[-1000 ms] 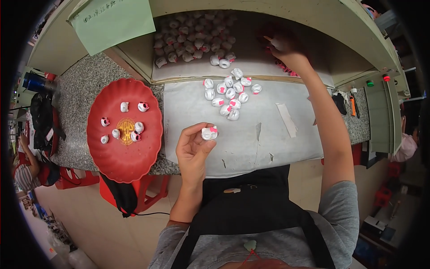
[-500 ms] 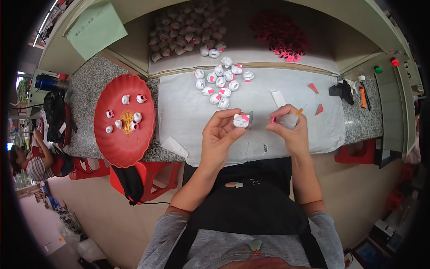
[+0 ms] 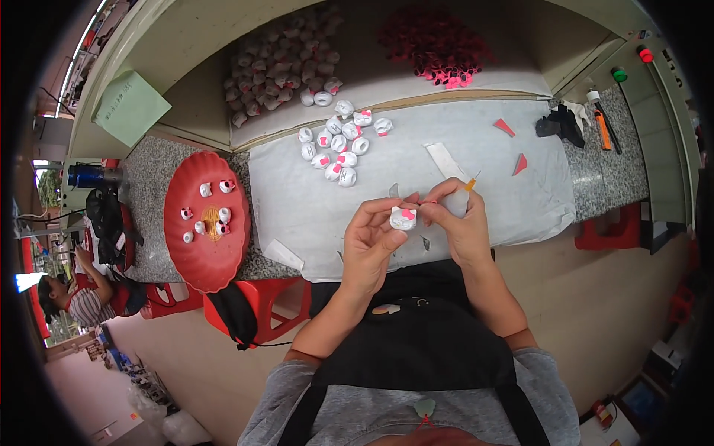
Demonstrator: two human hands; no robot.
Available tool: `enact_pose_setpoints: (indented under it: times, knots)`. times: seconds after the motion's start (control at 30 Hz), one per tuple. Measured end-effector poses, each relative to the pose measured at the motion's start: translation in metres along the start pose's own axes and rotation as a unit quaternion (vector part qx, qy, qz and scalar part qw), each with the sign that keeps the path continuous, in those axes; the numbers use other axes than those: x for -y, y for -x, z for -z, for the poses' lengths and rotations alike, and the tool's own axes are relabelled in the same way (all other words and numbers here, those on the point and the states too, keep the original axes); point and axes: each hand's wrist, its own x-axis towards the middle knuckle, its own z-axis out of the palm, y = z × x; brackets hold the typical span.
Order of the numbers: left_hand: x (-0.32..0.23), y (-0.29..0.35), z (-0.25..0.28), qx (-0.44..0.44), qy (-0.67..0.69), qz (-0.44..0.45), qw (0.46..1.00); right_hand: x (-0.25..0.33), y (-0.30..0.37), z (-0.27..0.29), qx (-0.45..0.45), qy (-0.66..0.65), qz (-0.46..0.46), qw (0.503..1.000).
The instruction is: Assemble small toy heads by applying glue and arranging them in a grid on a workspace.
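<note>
My left hand (image 3: 374, 236) is closed around a small white cat-head figure (image 3: 403, 218) with a pink bow, its face turned up. Close beside it, my right hand (image 3: 465, 227) pinches a tiny pink piece (image 3: 433, 201) at its fingertips, mostly hidden. Tucked in that same hand is a small translucent squeeze bottle (image 3: 456, 202) with an orange nozzle and thin tip pointing up and away. The fingertips of both hands nearly meet at the figure; whether the pink piece touches it I cannot tell.
White paper (image 3: 506, 201) covers the worktop, with several loose white heads (image 3: 339, 143) on it. A red scalloped tray (image 3: 190, 260) at left holds several figures. On the shelf lie a pile of white heads (image 3: 282, 67) and pink pieces (image 3: 439, 52). An orange cutter (image 3: 602, 130) lies right.
My right hand has moved left with the bottle and pink piece, up to the white figure. The whole view has shifted and turned slightly.
</note>
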Motion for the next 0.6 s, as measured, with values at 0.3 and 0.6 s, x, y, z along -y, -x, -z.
enact_pose_setpoints:
  times: [0.3,0.6]
  knots:
    - [0.002,0.001,0.001,-0.015,-0.028,-0.018,0.999,0.007,0.002,0.000,0.029,-0.030,-0.032,0.999]
    - [-0.004,-0.001,0.004,-0.043,-0.237,-0.077,0.967,0.021,0.013,0.003,0.028,-0.030,-0.026,0.999]
